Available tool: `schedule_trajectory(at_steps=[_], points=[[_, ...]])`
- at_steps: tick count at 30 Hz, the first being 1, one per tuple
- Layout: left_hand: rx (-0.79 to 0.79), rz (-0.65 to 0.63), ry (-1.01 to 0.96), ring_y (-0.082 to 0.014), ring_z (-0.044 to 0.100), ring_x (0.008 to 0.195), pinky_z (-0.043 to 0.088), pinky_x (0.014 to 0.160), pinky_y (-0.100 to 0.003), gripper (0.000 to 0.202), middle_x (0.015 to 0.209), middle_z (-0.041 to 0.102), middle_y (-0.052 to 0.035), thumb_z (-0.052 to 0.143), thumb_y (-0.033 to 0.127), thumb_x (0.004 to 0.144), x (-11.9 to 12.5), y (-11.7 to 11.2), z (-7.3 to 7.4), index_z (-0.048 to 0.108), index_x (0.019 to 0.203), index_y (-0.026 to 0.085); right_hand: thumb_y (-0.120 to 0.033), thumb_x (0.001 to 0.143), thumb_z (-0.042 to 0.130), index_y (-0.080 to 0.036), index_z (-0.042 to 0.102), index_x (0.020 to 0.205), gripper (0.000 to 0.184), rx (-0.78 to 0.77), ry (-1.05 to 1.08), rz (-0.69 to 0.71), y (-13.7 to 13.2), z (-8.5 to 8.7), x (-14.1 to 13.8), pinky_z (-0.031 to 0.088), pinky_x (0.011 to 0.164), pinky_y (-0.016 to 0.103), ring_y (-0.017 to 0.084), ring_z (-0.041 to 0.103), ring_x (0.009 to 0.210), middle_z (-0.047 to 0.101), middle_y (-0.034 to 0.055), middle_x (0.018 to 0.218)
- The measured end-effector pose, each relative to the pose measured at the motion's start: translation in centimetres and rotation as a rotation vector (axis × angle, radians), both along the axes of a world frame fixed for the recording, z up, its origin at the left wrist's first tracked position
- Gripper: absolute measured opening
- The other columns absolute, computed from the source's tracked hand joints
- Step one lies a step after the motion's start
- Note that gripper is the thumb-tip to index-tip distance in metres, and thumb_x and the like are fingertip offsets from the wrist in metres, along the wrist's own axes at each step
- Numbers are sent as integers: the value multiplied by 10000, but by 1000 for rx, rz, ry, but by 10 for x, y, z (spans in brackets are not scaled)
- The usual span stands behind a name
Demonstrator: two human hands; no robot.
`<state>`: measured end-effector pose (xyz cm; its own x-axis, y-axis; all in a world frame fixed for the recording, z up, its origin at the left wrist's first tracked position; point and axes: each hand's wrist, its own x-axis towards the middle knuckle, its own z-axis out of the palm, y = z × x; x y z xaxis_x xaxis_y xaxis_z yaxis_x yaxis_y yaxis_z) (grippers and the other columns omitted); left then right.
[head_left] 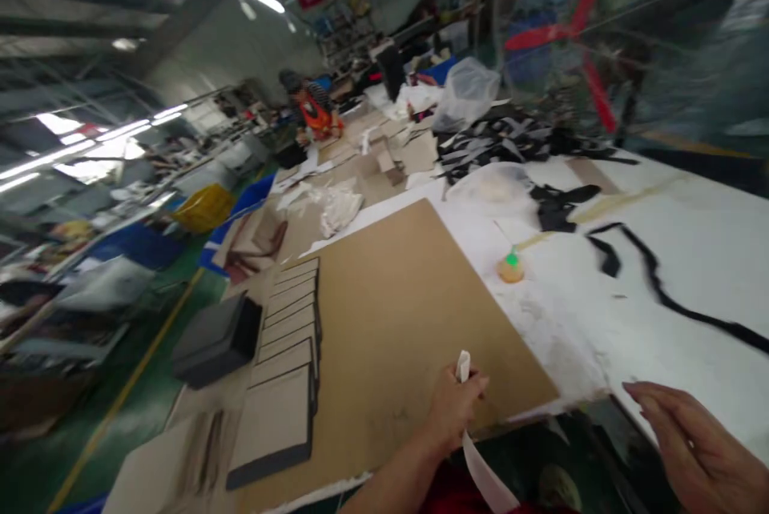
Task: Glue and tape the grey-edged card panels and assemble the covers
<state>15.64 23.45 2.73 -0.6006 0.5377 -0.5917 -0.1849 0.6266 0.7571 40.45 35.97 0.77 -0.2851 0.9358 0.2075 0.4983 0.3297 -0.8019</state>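
Near the front edge of the brown board [384, 298], my left hand [453, 410] is closed round a white strip [489, 474]. One end of the strip pokes up above my fingers and the rest hangs below the hand toward my lap. My right hand [697, 442] is at the lower right, by the white table edge. Its fingers are stretched forward and nothing shows in them. Left of my left hand, an overlapping row of beige panels with dark edges [279, 410] lies along the board's left side.
A dark grey box [216, 338] stands left of the panels. An orange bottle with a green top [510, 266] sits on the white table [690, 218]. A long black strip [678, 302] and black scraps [498, 138] lie beyond. A person in an orange apron [312, 110] is farther back.
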Motion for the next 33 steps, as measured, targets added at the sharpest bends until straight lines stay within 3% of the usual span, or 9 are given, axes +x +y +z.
schedule_trajectory(at_steps=[3, 7, 10, 13, 17, 20, 27, 33], points=[[44, 222, -121, -60, 347, 434, 239, 404, -212, 248, 585, 489, 76, 719, 279, 646, -64, -45, 1, 594, 840, 188, -525, 841, 505, -291, 663, 966, 309, -10, 0, 266, -29, -9, -92, 488, 937, 466, 287, 659, 947, 704, 54, 1025], [217, 307, -221, -36, 330, 435, 202, 397, -195, 356, 577, 457, 85, 805, 302, 574, -138, -98, 6, 582, 816, 167, -506, 872, 499, -249, 677, 918, 316, -72, 23, 470, -87, -6, -206, 528, 846, 391, 259, 668, 918, 714, 89, 979], [345, 430, -374, -25, 311, 426, 151, 396, -181, 398, 555, 445, 84, 831, 311, 550, -174, -129, 8, 600, 826, 141, -463, 909, 481, -231, 670, 884, 300, -133, 74, 634, -124, 10, -273, 528, 789, 339, 232, 660, 869, 703, 100, 929], [409, 548, -501, -33, 388, 456, 180, 405, -165, 378, 614, 534, 31, 796, 306, 575, -190, -152, 8, 640, 857, 109, -412, 936, 467, -213, 651, 854, 284, -216, 82, 795, -144, 29, -315, 507, 722, 300, 201, 639, 789, 677, 82, 852], [492, 665, -520, -63, 507, 550, 354, 491, -171, 340, 734, 643, -47, 759, 335, 634, -194, -173, 11, 686, 850, 82, -437, 941, 469, -198, 646, 851, 311, -455, 57, 863, -156, 40, -346, 487, 683, 280, 187, 625, 751, 659, 58, 796], [521, 711, -459, -69, 529, 537, 379, 506, -180, 324, 712, 666, -60, 775, 359, 670, -190, -184, 19, 696, 806, 76, -490, 918, 494, -190, 661, 894, 345, -642, 62, 837, -161, 37, -362, 493, 678, 285, 193, 631, 762, 675, 63, 826], [468, 825, -344, -63, 535, 465, 381, 436, -165, 363, 611, 653, -24, 829, 412, 633, -170, -194, 32, 693, 743, 94, -468, 889, 540, -200, 646, 943, 292, -772, 117, 1050, -174, 43, -382, 471, 694, 276, 170, 604, 777, 663, 29, 828], [459, 900, -257, -80, 558, 451, 427, 436, -174, 358, 586, 661, -33, 855, 382, 597, -160, -196, 38, 692, 708, 83, -433, 840, 605, -203, 629, 964, 263, -867, 64, 1101, -184, 47, -385, 472, 716, 286, 165, 599, 777, 666, 24, 855]])
